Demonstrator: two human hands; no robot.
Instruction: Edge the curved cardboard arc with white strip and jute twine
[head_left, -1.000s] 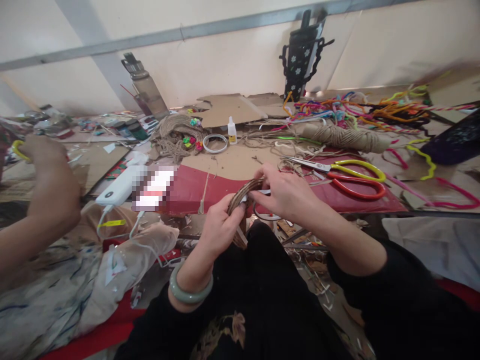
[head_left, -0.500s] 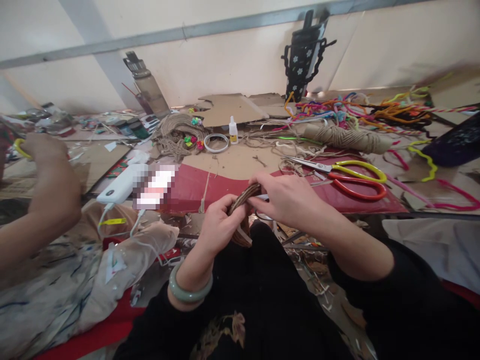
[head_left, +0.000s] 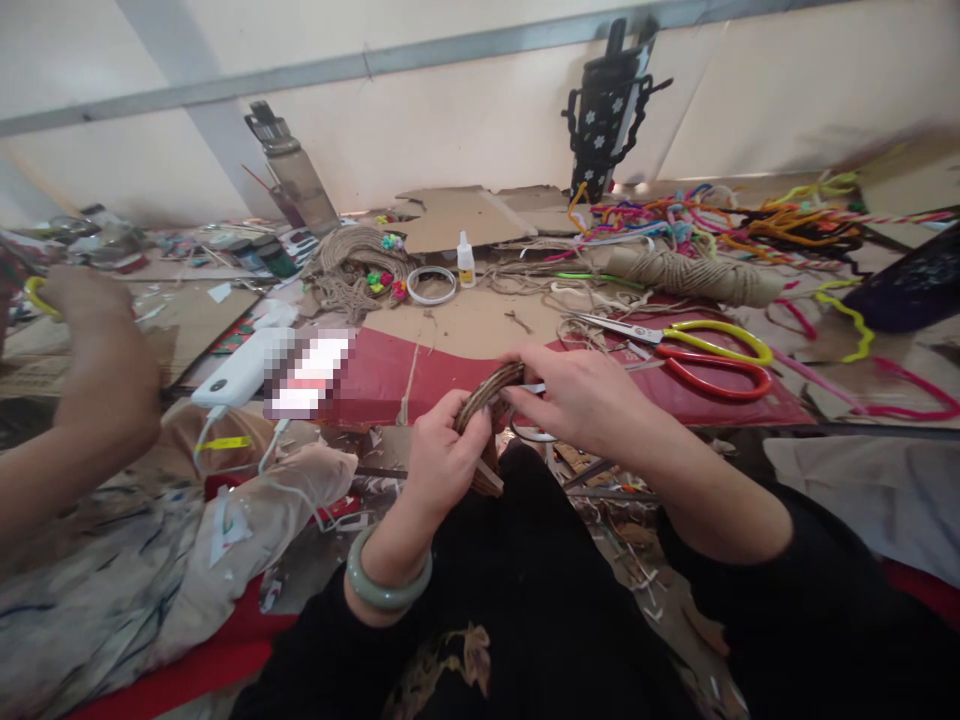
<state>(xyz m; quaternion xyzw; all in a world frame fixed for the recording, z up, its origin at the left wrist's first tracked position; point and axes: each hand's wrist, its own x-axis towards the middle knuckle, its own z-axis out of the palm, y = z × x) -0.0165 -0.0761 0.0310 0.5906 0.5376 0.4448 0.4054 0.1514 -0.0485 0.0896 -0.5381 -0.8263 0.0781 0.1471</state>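
Shows a curved brown band (head_left: 487, 392) at the centre of the frame, held above the lap, just in front of the red table edge (head_left: 386, 375). Seems kept close and low for clear sight, with one end steadied by the left so as to free the right at the upper end. Shows scissors (head_left: 649, 335) right of centre, handles turned outward, perhaps for an easy reach, and, above centre, a small white bottle (head_left: 466, 262) standing upright beside a pale ring (head_left: 432, 302), apparently handy too.

Closes the left hand (head_left: 442, 455) narrowly round the band's lower part, thumb on the near side. Pinches the upper end with the right hand (head_left: 574, 400), thumb below and forefinger above, only a small gap between. Shows a white strip (head_left: 534, 388) by the right fingers; cannot tell whether gripped.
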